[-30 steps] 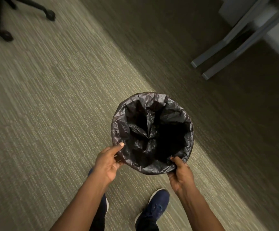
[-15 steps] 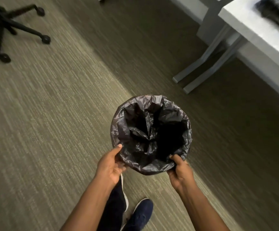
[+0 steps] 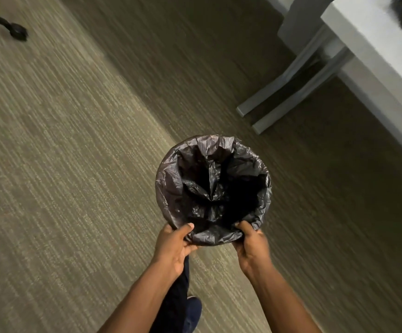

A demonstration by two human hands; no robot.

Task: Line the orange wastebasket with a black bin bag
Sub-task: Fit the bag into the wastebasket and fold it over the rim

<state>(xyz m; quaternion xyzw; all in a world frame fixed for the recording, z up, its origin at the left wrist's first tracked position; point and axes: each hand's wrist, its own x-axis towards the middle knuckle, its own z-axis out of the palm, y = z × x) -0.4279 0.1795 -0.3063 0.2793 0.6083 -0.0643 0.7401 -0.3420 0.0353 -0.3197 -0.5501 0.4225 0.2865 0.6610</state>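
Ribbed olive-grey carpet (image 3: 75, 164) covers the floor, lit on the left and in shadow toward the right, and it is smeared by motion blur. A white worktop (image 3: 373, 39) on angled grey legs (image 3: 289, 92) is cut off at the upper right edge; something dark and blurred sits on its far corner, too indistinct to name. At the top left only one caster and arm of a chair base (image 3: 14, 32) show. The person's dark trouser leg and a navy shoe (image 3: 192, 313) are partly hidden behind the left forearm.

The wastebasket's orange wall is hidden entirely: the black bin bag (image 3: 213, 188) lines it and folds out over the whole rim, so only crinkled black plastic shows. Inside, the bag hangs in loose folds, and the bottom is too dark to make out. The basket is held above the carpet by its near rim. The left hand (image 3: 174, 248) grips the near-left rim, thumb over the folded bag, fingers curled beneath. The right hand (image 3: 251, 246) grips the near-right rim likewise.
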